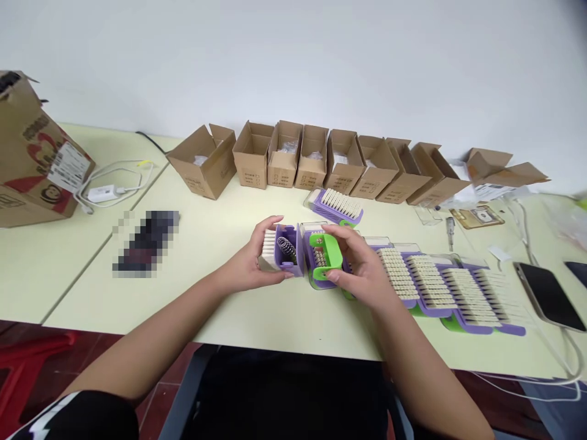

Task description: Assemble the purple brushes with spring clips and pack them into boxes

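Near the middle of the table my left hand (247, 261) grips a purple brush body (298, 260). White bristles face my palm, and a metal coil spring (287, 247) shows inside its open end. Just to the right, my right hand (364, 269) pinches a bright green plastic part (331, 250) by its edges. A small gap lies between the two pieces. Behind the green part is another purple brush with a clear cover, partly hidden by my hand. One more purple brush (339, 206) lies farther back.
Several purple-and-green brushes (431, 284) lie in a row at right, bristles up. Open cardboard boxes (250, 168) line the wall. A screwdriver (450, 232) and phone (548, 293) lie farther right. At left are a white cable (103, 194), a blurred dark object (149, 244) and a large carton (36, 159).
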A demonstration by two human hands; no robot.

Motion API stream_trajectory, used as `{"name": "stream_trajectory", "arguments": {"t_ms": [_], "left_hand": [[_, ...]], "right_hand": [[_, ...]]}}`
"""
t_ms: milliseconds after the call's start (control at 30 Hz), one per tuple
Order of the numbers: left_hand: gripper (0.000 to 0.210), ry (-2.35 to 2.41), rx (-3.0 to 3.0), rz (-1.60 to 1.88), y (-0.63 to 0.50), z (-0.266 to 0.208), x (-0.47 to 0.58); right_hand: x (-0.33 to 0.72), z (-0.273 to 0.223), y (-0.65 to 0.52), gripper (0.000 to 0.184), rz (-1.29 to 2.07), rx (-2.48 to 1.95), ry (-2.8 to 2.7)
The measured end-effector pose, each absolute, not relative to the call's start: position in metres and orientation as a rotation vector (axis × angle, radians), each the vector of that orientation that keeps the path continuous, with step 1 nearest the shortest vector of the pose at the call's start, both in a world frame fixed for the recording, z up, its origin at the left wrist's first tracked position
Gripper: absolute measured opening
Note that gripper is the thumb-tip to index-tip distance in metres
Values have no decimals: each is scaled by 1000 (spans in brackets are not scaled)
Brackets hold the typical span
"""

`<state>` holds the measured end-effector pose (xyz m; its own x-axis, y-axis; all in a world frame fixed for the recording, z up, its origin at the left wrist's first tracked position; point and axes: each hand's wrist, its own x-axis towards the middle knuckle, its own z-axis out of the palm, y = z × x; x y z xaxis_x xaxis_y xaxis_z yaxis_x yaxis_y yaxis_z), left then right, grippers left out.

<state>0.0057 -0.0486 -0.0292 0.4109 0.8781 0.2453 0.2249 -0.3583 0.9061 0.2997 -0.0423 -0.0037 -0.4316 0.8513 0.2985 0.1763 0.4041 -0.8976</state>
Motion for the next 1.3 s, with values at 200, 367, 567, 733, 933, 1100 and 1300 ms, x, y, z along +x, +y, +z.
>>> {"name": "stream_trajectory", "arguments": {"t_ms": [200,367,567,733,933,1100,1300], "left_hand": [[100,915,1903,1116,-54,-30,8],[91,942,2001,1139,-64,-4,6],[84,818,2328,1088,-67,18,5],[88,912,2418,830,-74,30,-1],[70,1151,2500,435,-85,49,-16],[51,1089,2609,299,-86,55,-28],[54,1062,2547,363,-81,38,-37]], "right_hand": [[293,12,-47,72,995,-832,-1837],[292,65,-56,79,732,-795,-2079],[293,106,-54,83,665,-700,-2411],[289,77,-57,81,708,-808,-2405],[275,36,-71,81,745,-883,-2350],[260,22,-77,83,696,-948,-2423],[248,-2,-77,81,637,-968,-2420]]}}
